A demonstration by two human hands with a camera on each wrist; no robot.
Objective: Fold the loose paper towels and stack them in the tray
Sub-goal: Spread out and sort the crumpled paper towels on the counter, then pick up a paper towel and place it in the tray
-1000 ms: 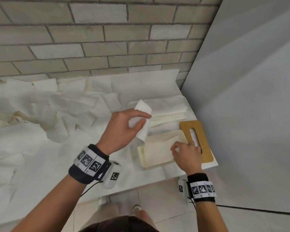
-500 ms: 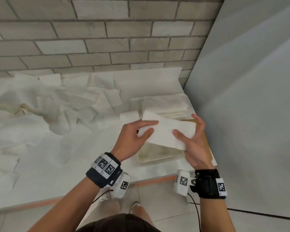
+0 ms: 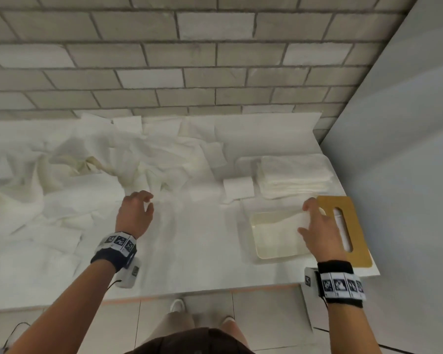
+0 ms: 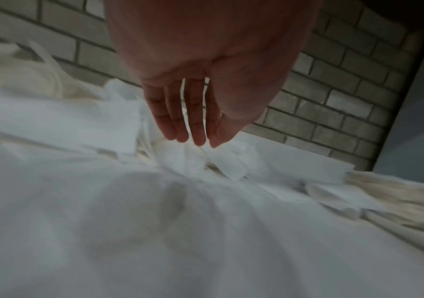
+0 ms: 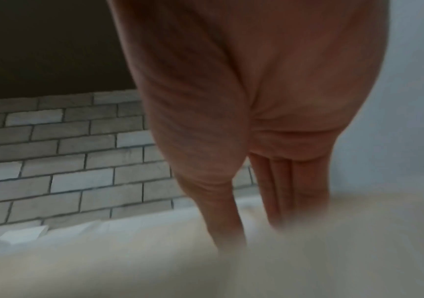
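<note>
Landmark: tray [image 3: 256,221], cream, shallow, near the front right corner of the table [image 3: 189,264].

Far left of the tray: loose towels [image 3: 74,175], white, crumpled and overlapping, spread across the table back to the brick wall [image 3: 215,60]. One yellowish crumpled piece among them.

Left of the tray, well apart from it: left hand [image 3: 136,213] above the near edge of the loose towels. Wrist view shows fingers [image 4: 175,113] straight, slightly spread, pointing down, tips just above the paper; contact not certain. Hand relaxed, nothing held.

Behind the tray, slightly left: one small folded towel [image 3: 238,187] lying flat by itself.

Behind the tray: stack [image 3: 292,175] of folded towels on the table, outside the tray.

In the tray: a folded towel [image 3: 287,221], its right end raised under the right hand [image 3: 320,233]. Fingers extended over the tray's right side, thumb [image 3: 304,229] apart from them. Wrist view blurred: thumb [image 5: 221,211] and fingers [image 5: 282,191] reach down to the paper. Cannot tell whether they pinch it or only touch it.

Right of the tray, touching or just beside it: tan lid [image 3: 353,226] with a long slot, lying flat at the table's right edge.
</note>
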